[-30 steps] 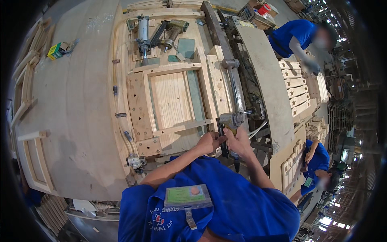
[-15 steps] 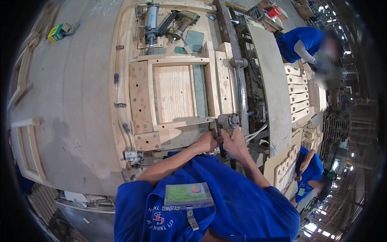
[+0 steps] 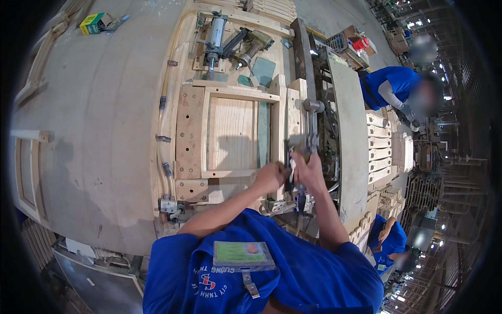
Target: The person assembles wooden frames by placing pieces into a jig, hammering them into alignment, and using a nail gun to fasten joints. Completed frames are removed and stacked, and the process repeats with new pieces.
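In the head view, both hands met at the right edge of a wooden frame (image 3: 232, 133) clamped flat in a jig on the worktop (image 3: 94, 131). The left hand (image 3: 271, 177) was curled shut, but whether it gripped anything could not be told. The right hand (image 3: 308, 170) lay just beside it, its fingers (image 3: 299, 157) wrapped around a metal lever (image 3: 312, 137) that stood along the frame's right side. The lever's long axis ran away from the person, toward a round knob (image 3: 312, 105) at its far end, so it lay ahead of and under the right hand, which was nearer to it than the left. The frame lay to the left of both hands, its long sides running the same way as the lever. An air cylinder (image 3: 215, 35) sat beyond the frame, a green box (image 3: 93, 23) far left. Another person in blue (image 3: 389, 86) bent over stacked wood (image 3: 380, 152) on the right.
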`<state>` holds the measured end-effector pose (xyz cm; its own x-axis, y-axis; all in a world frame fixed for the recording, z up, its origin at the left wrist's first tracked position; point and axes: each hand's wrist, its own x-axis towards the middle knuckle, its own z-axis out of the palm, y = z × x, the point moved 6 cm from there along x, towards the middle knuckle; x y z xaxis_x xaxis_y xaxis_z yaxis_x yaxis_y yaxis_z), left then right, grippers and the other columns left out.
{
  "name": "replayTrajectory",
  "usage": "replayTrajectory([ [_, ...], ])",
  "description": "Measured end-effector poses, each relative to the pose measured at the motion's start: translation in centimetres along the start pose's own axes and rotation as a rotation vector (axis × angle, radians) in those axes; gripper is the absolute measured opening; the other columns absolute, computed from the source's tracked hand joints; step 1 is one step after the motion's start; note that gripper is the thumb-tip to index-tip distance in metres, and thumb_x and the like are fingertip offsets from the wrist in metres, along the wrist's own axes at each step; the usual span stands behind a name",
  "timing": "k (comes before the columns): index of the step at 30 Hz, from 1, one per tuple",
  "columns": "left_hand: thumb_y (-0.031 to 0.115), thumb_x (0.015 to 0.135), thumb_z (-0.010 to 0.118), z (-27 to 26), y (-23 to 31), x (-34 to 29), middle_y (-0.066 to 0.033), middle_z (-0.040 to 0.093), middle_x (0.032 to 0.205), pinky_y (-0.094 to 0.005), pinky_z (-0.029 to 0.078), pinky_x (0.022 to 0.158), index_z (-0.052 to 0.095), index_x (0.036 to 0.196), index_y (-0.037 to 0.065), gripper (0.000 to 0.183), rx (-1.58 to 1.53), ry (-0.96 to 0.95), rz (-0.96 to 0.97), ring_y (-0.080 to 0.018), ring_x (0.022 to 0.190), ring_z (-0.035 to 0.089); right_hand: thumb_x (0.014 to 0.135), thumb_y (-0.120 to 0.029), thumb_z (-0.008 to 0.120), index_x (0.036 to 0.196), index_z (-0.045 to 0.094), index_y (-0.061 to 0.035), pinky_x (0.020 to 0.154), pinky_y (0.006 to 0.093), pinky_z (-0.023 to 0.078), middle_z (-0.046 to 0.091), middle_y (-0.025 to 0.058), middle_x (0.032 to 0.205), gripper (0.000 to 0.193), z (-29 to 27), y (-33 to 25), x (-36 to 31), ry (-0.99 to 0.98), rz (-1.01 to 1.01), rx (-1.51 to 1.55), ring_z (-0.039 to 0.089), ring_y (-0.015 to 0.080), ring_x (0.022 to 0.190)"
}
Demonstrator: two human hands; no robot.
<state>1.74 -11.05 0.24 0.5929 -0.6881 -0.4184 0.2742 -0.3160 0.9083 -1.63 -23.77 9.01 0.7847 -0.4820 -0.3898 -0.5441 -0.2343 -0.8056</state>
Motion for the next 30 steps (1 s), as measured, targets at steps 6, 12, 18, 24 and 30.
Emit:
replayTrajectory([
  [6,0.038,0.095,0.069,-5.3,3.1,7.9,-0.0277,0.075,0.091,-0.0539,0.057,0.083,0.078,0.096,0.002,0.037,0.047,0.333,0.102,-0.0469,0.093,0.073,0.103,-0.017,0.067,0.116,0.054,0.0001,0.044,0.0314,0.048,0.068,0.0094,0.097,0.026,1.3,-5.0,11.1,0.046,-0.110,0.119,0.056,0.0124,0.050],
  [12,0.038,0.094,0.071,-6.2,2.6,10.4,-0.0267,0.076,0.094,-0.0534,0.057,0.087,0.079,0.096,0.004,0.035,0.072,0.334,0.023,-0.0459,0.097,0.073,0.101,-0.021,0.070,0.113,0.054,0.0007,0.045,0.0333,0.049,0.067,0.0090,0.088,0.029,2.1,-4.9,14.7,0.014,-0.063,0.062,0.057,0.0137,0.050],
  [18,0.038,0.094,0.073,-6.4,1.8,10.3,-0.0256,0.076,0.093,-0.0515,0.058,0.085,0.078,0.097,0.003,0.035,0.052,0.339,0.024,-0.0444,0.094,0.074,0.103,-0.022,0.069,0.112,0.055,0.0012,0.044,0.0331,0.047,0.065,0.0086,0.082,0.028,2.8,-4.9,14.4,0.027,-0.065,-0.011,0.056,0.0136,0.050],
  [24,0.040,0.095,0.074,-6.5,2.0,10.3,-0.0241,0.077,0.093,-0.0490,0.058,0.084,0.080,0.103,0.003,0.038,0.039,0.344,0.019,-0.0423,0.093,0.075,0.103,-0.019,0.068,0.110,0.057,0.0002,0.044,0.0326,0.045,0.061,0.0062,0.075,0.023,3.1,-5.9,14.5,0.041,-0.081,-0.109,0.054,0.0130,0.049],
  [30,0.040,0.098,0.072,-9.1,2.1,9.0,-0.0247,0.077,0.099,-0.0512,0.057,0.085,0.076,0.108,0.004,0.038,0.003,0.486,0.044,-0.0441,0.097,0.074,0.101,-0.017,0.071,0.115,0.063,0.0014,0.055,0.0321,0.052,0.068,0.0076,0.080,0.024,6.4,-9.3,14.0,-0.210,-0.255,-0.214,0.065,0.0147,0.060],
])
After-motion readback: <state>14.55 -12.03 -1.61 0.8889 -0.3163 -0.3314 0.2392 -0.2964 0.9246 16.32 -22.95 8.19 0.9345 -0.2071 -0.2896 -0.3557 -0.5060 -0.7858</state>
